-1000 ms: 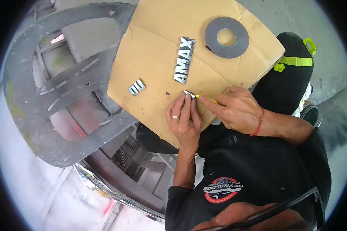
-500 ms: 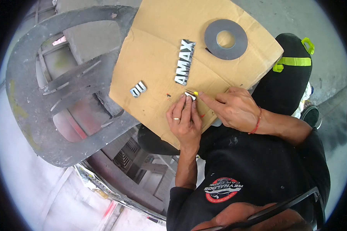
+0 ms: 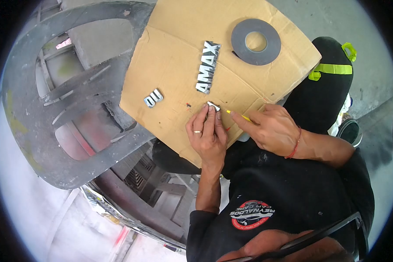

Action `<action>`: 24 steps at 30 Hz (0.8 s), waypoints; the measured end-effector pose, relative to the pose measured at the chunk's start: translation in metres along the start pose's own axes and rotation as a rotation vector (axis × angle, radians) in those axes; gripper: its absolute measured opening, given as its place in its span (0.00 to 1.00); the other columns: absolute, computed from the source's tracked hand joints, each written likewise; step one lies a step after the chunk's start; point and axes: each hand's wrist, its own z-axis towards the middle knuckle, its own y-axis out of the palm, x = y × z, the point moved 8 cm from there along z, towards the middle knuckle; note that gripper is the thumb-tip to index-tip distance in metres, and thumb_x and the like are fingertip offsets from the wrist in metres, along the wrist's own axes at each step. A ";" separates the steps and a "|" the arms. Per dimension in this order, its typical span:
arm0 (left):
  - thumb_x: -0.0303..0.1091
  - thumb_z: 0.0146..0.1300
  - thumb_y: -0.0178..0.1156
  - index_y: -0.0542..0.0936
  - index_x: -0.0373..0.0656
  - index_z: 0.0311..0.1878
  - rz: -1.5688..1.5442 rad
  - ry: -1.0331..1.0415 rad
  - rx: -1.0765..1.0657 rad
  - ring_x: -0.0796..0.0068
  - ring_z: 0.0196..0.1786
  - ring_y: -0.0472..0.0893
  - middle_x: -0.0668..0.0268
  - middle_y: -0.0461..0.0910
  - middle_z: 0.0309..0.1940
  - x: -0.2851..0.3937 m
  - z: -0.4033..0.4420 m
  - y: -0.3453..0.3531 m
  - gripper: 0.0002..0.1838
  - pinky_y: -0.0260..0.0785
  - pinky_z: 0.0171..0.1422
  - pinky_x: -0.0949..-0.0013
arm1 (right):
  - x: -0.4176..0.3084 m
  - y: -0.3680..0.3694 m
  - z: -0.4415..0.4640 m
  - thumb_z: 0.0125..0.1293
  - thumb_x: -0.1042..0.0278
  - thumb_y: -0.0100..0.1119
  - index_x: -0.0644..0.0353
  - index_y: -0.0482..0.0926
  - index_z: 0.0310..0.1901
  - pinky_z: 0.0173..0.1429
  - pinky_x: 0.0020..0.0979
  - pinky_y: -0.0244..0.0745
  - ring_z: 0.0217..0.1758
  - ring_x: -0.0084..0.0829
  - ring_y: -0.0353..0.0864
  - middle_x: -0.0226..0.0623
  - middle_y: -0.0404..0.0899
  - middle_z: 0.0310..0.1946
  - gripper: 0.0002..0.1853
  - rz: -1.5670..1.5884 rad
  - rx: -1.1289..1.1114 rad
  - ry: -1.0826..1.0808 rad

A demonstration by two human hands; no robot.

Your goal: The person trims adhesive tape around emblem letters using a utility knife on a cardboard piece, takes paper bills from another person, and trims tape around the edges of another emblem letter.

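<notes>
My left hand presses a small silver letter piece onto the cardboard with its fingertips. To its right, my right hand grips a slim yellow cutter, its tip slightly apart from the piece. Chrome letters reading AMAX lie above my left hand, on a dark backing. Two more silver letters rest at the left of the cardboard. A roll of dark grey tape lies flat at the upper right.
A grey panel with openings stands left of the cardboard. Below it is a shiny trim edge. A dark-clothed leg with a neon yellow strap is at the right. Small scraps dot the cardboard.
The cutter has drawn back to the right, away from the small piece, with my right hand. My left hand still holds the piece in place. The view has shifted slightly.
</notes>
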 end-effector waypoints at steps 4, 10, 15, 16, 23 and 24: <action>0.20 0.61 0.72 0.89 0.36 0.50 0.010 -0.009 0.001 0.56 0.51 0.84 0.56 0.88 0.50 0.000 -0.001 -0.001 0.13 0.76 0.57 0.60 | -0.001 -0.003 -0.011 0.57 0.72 0.67 0.61 0.79 0.67 0.41 0.37 0.76 0.30 0.36 0.81 0.36 0.82 0.35 0.32 -0.038 -0.036 0.015; 0.20 0.62 0.72 0.89 0.36 0.50 0.005 0.001 0.005 0.56 0.51 0.84 0.56 0.88 0.50 0.000 0.000 -0.001 0.13 0.76 0.57 0.59 | 0.003 -0.015 0.006 0.60 0.72 0.67 0.61 0.79 0.66 0.36 0.38 0.75 0.26 0.38 0.80 0.34 0.79 0.27 0.30 0.070 0.103 0.019; 0.20 0.61 0.72 0.89 0.36 0.50 0.012 0.001 0.001 0.57 0.51 0.84 0.56 0.88 0.50 0.000 -0.001 -0.002 0.13 0.76 0.57 0.59 | 0.009 0.005 0.017 0.57 0.69 0.68 0.60 0.80 0.64 0.36 0.44 0.79 0.29 0.46 0.86 0.40 0.82 0.28 0.30 0.083 0.090 0.025; 0.20 0.61 0.72 0.89 0.37 0.50 0.001 0.003 0.006 0.57 0.51 0.84 0.57 0.88 0.50 0.000 -0.001 -0.001 0.13 0.76 0.57 0.59 | 0.009 0.005 0.017 0.57 0.69 0.67 0.61 0.80 0.64 0.36 0.44 0.79 0.30 0.46 0.86 0.40 0.82 0.28 0.29 0.076 0.087 0.026; 0.21 0.61 0.73 0.89 0.37 0.50 0.010 0.000 -0.002 0.57 0.51 0.84 0.57 0.88 0.50 -0.001 0.000 -0.001 0.13 0.76 0.57 0.59 | 0.004 0.000 0.013 0.59 0.71 0.66 0.59 0.80 0.67 0.36 0.40 0.76 0.28 0.40 0.82 0.36 0.78 0.28 0.30 0.052 0.040 0.025; 0.21 0.61 0.73 0.89 0.36 0.50 0.015 0.006 0.001 0.57 0.51 0.84 0.57 0.88 0.50 -0.001 0.000 -0.001 0.13 0.76 0.57 0.59 | 0.002 0.001 0.009 0.58 0.71 0.66 0.59 0.80 0.67 0.37 0.40 0.77 0.29 0.40 0.82 0.35 0.78 0.29 0.31 0.024 0.024 0.014</action>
